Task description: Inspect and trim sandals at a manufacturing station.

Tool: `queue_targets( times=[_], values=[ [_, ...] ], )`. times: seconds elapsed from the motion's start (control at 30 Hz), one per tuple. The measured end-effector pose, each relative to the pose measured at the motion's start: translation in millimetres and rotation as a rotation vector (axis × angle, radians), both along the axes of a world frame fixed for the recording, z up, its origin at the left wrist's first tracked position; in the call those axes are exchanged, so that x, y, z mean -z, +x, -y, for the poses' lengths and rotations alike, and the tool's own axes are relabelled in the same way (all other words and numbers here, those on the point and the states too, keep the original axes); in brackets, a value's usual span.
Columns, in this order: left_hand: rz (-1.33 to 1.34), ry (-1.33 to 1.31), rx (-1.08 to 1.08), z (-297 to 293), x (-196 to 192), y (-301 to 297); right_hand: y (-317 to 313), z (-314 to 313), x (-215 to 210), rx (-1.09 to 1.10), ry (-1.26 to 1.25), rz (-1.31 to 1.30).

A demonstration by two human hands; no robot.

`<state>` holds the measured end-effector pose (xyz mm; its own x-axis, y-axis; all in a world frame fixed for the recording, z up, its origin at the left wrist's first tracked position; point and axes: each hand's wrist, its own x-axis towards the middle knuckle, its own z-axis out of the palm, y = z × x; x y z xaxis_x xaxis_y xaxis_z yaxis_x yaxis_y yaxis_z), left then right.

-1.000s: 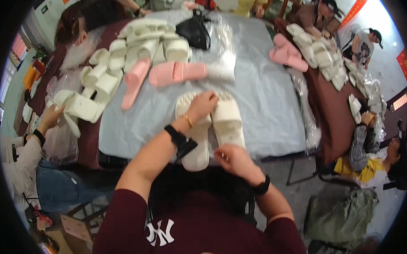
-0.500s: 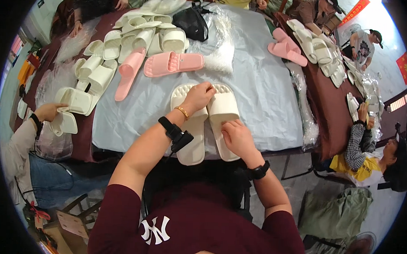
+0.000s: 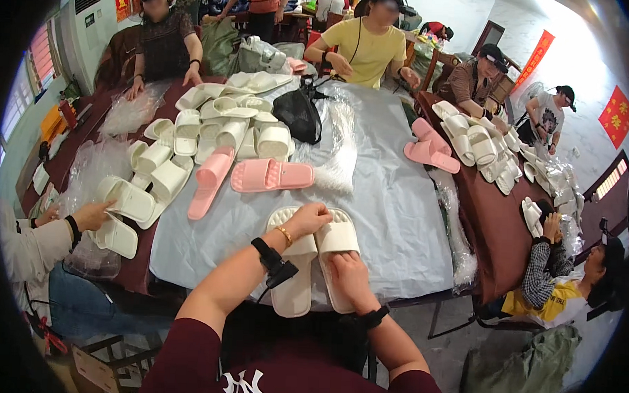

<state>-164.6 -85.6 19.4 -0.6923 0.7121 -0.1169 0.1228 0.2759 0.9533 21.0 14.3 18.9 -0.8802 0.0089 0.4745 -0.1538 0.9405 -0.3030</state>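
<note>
A pair of white slippers lies side by side at the near edge of the table, toes pointing away from me. Over the left slipper's strap rests my left hand, its fingers pinched together above the gap between the two; whatever they hold is too small to make out. My right hand is at the right slipper, with bent fingers at the rear edge of its strap and fingertips partly hidden there. Beyond them are a pink slipper lying crosswise and another pink slipper pointing toward me.
White slippers are heaped at the far left, beside a black bag and clear plastic wrap. At left, a co-worker's hand touches a white slipper. Pink slippers lie far right; more white ones cover the brown table.
The view has tilted up, so the table sits lower and more people show. My right hand has slid forward to the strap; my left hand stays over the left slipper.
</note>
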Motion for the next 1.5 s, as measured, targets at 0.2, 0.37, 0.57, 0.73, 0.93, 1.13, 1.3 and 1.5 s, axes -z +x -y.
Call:
queue_targets(
  times=[0.2,0.37,0.57,0.73,0.93,1.13,1.3,1.5],
  values=[
    [-0.109,0.044,-0.050,0.6,3.3,3.7,-1.1,1.8,2.7,0.019,-0.031,0.102],
    [-0.263,0.042,-0.201,7.1,2.8,13.7,9.8,-15.3,-55.9,-0.074,-0.427,0.314],
    [-0.341,0.104,-0.182,-25.7,-3.3,23.1,54.0,-36.3,-342.1,0.575,0.435,-0.541],
    [-0.329,0.111,-0.250,1.6,1.6,17.6,4.8,-38.0,-323.5,0.413,0.295,-0.487],
    [-0.292,0.062,-0.243,3.4,2.5,18.6,-5.3,-44.3,-319.9,0.391,0.216,-0.479],
    [-0.296,0.080,-0.243,6.6,6.8,21.6,-14.9,-48.7,-328.6,0.357,0.171,-0.506],
    [-0.281,0.091,-0.231,6.7,6.1,18.6,-26.1,-50.0,-330.0,0.307,0.117,-0.506],
    [-0.267,0.109,-0.229,7.3,7.1,16.6,-33.6,-45.7,-329.6,0.250,0.034,-0.500]
  ],
)
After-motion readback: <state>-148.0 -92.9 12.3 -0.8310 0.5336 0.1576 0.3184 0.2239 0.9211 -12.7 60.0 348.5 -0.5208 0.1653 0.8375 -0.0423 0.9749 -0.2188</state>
